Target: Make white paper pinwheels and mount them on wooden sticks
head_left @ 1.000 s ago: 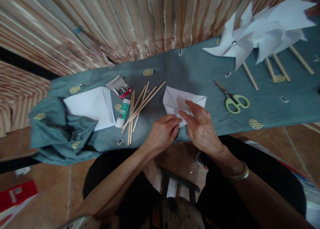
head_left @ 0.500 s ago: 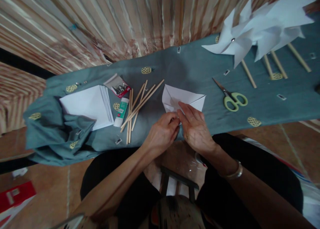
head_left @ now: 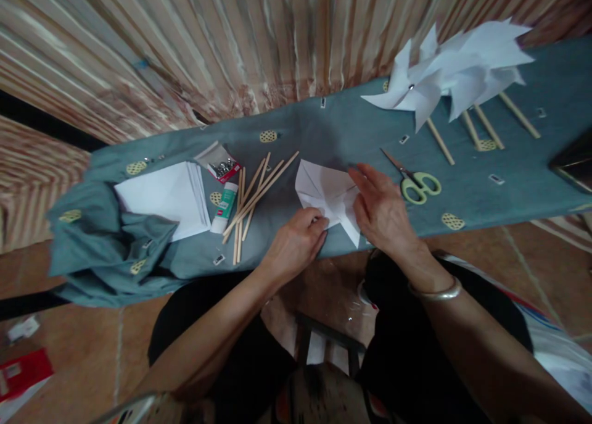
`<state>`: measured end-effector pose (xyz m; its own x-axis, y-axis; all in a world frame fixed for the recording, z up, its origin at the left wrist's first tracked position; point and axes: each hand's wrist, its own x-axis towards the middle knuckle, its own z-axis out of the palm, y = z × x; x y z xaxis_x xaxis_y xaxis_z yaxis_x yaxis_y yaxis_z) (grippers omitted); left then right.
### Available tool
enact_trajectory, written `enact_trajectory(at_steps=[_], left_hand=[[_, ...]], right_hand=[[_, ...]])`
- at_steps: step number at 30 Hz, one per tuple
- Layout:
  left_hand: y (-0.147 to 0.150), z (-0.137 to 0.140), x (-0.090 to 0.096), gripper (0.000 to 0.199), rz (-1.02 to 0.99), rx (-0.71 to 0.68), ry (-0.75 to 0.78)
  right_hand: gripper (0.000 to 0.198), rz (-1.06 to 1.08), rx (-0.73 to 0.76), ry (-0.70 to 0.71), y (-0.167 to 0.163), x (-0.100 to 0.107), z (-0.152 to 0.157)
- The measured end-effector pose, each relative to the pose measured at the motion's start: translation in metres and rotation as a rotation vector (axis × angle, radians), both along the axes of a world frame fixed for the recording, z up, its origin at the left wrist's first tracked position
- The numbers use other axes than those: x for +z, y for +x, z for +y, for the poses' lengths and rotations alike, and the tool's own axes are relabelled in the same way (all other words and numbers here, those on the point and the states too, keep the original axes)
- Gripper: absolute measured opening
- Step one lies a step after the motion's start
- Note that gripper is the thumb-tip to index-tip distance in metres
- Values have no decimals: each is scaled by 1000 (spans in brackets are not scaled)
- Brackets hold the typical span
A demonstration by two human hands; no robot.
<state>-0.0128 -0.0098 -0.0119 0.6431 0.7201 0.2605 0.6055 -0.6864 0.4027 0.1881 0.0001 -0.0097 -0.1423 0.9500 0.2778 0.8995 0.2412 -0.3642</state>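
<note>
A white paper sheet [head_left: 326,180], creased and cut from its corners, lies at the table's front edge. My left hand [head_left: 298,236] pinches its lower left part between thumb and fingers; a flap seems to be bent inward there. Over the paper's right side, my right hand [head_left: 386,211] has its fingers apart, the fingertips close to or touching the right corner. A cut flap [head_left: 351,226] points down towards me between the two hands. Green-handled scissors [head_left: 419,186] rest just right of my right hand, blades pointing up and left.
Left of the paper lie wooden sticks [head_left: 252,199], a glue stick [head_left: 224,208], an opened packet of metal fasteners [head_left: 221,163] and stacked white paper [head_left: 164,199]. Several white paper pinwheels [head_left: 416,94] on sticks lie at the back right. The teal cloth [head_left: 92,239] is bunched at left.
My right hand has moved right and up, away from my left hand, and its fingers have spread. The paper's lower right flap now shows. My left hand still pinches the paper.
</note>
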Motion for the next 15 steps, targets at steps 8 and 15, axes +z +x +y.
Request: enact_trajectory(at_steps=[8,15], left_hand=[[-7,2,6,19,49,-1,107],[-19,12,9,21,99,26,109]], right_hand=[[46,-4,-15,-23,12,-4,7],[36,59,-10,61,19,-4,3]])
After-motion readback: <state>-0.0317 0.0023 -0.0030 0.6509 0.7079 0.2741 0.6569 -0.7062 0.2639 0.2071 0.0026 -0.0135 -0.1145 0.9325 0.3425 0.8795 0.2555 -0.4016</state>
